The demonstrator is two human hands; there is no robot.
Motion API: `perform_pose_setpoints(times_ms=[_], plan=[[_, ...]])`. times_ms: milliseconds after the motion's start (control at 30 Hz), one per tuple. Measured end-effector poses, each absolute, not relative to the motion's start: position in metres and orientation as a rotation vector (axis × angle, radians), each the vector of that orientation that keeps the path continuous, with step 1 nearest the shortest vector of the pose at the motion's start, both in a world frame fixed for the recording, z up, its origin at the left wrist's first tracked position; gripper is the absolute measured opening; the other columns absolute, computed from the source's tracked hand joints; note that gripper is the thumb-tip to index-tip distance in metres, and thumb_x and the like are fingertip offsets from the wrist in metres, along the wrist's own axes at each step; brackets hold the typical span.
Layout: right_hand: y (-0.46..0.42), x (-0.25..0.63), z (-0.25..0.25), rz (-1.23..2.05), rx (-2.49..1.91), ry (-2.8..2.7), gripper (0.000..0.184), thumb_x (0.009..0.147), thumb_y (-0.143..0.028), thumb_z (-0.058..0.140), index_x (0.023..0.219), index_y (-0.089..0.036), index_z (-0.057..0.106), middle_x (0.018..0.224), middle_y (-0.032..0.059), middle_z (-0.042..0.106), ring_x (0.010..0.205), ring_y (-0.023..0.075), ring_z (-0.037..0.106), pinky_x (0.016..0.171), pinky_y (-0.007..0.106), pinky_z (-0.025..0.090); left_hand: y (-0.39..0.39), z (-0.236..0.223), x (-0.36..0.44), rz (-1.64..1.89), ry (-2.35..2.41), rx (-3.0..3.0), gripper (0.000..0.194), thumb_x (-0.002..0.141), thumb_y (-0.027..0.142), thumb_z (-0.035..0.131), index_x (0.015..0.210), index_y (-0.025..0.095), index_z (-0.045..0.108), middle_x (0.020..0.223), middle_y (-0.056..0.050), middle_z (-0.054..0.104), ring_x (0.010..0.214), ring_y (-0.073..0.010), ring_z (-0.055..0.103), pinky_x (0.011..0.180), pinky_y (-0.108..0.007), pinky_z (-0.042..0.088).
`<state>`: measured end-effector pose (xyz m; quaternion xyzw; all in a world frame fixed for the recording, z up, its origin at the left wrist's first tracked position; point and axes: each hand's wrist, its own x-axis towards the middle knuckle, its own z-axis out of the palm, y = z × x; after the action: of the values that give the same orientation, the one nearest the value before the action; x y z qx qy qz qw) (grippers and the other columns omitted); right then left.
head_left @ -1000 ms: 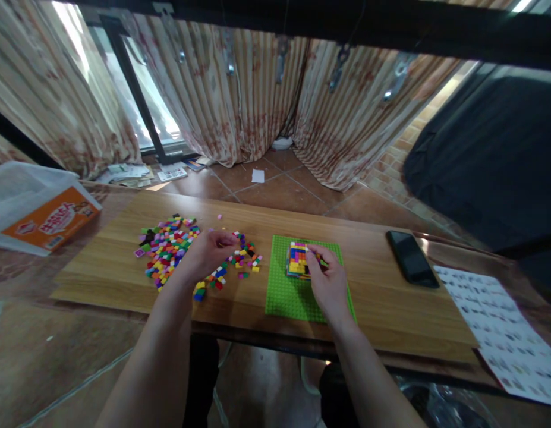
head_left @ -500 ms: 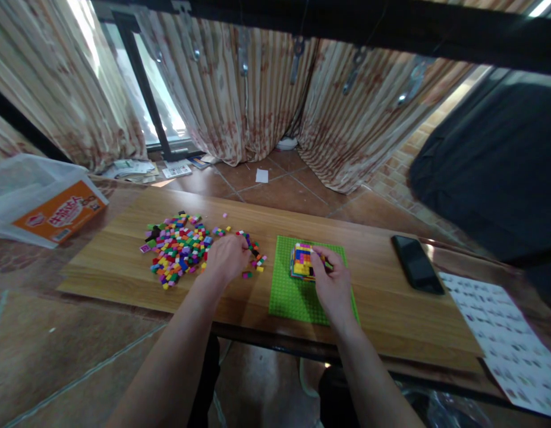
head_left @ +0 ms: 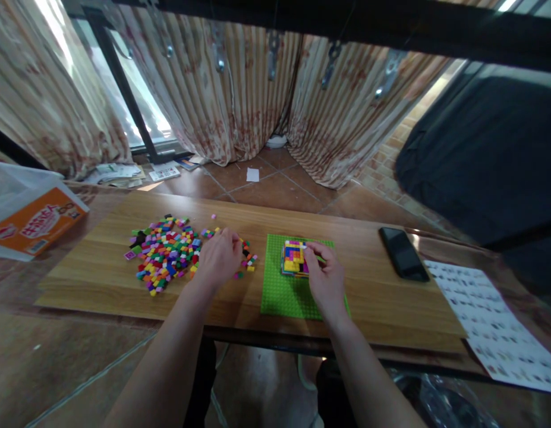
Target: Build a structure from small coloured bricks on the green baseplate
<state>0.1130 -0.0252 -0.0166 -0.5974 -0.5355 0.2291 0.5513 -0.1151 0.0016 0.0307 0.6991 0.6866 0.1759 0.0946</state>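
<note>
A green studded baseplate (head_left: 279, 297) lies on the wooden table, carrying a low block built of colourful toy bricks (head_left: 295, 254). My right hand (head_left: 325, 273) is closed at the right side of that block, thumb in front and fingers behind, covering its right end. To the left, my left hand (head_left: 222, 257) hovers over the right part of the loose toy bricks (head_left: 168, 252), its fingers bent together in a pinch. Whatever its fingertips hold is hidden or too small to name.
A translucent box with an orange label (head_left: 38, 220) stands at the far left. On the right are a black phone (head_left: 403, 254) and a printed sheet (head_left: 493, 321). Beyond the wooden table (head_left: 368, 315) hang striped curtains (head_left: 248, 101).
My left hand has moved from the main brick pile rightward to the smaller bricks, and its fingers have drawn together. The right hand stays at the block. The camera view shifts slightly.
</note>
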Motion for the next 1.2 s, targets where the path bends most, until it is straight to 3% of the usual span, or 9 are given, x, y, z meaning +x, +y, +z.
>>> perform_pose_setpoints(times_ms=[167,333,633,800,1200], plan=[[-0.025,0.116,-0.011,0.395,-1.381,-1.228,0.025,0.089,-0.04,0.057,0.094,-0.02,0.072,0.104,0.0085,0.069,0.1,0.0228,0.063,0.091,0.043,0.05,-0.006,0.03,-0.103,0.961,1.539,1.998,0.013,0.09,0.027,0.05,0.093,0.017,0.059,0.08,-0.004,0.068,0.073,-0.0176,0.064,0.069,-0.029,0.049],[-0.03,0.113,-0.001,0.328,-1.267,-1.296,0.019,0.09,-0.035,0.058,0.091,-0.022,0.072,0.105,0.0073,0.068,0.101,0.0208,0.063,0.092,0.041,0.05,-0.019,0.032,-0.077,0.994,1.173,1.924,0.007,0.087,0.021,0.054,0.084,0.018,0.06,0.079,-0.001,0.066,0.074,-0.0142,0.063,0.07,-0.026,0.048],[-0.04,0.109,0.01,0.35,-1.214,-1.516,0.013,0.088,-0.028,0.062,0.097,-0.026,0.071,0.114,0.007,0.065,0.108,0.0208,0.061,0.096,0.042,0.049,-0.023,0.032,-0.07,0.99,1.13,1.882,0.005,0.084,0.016,0.056,0.081,0.019,0.06,0.076,0.0,0.065,0.071,-0.0137,0.062,0.07,-0.025,0.049],[-0.047,0.107,0.015,0.345,-1.179,-1.735,0.018,0.087,-0.028,0.064,0.102,-0.031,0.071,0.122,0.0061,0.063,0.114,0.024,0.058,0.097,0.047,0.049,-0.026,0.027,-0.064,0.963,1.112,1.896,0.006,0.084,0.017,0.056,0.083,0.019,0.061,0.083,-0.002,0.068,0.08,-0.0157,0.065,0.077,-0.027,0.052],[-0.045,0.113,0.011,0.264,-1.182,-1.916,0.011,0.091,-0.024,0.061,0.094,-0.029,0.071,0.126,0.004,0.063,0.115,0.0244,0.055,0.098,0.048,0.045,-0.028,0.018,-0.061,0.918,1.18,2.0,0.005,0.085,0.02,0.059,0.079,0.019,0.059,0.083,-0.001,0.068,0.079,-0.0155,0.064,0.073,-0.026,0.048]])
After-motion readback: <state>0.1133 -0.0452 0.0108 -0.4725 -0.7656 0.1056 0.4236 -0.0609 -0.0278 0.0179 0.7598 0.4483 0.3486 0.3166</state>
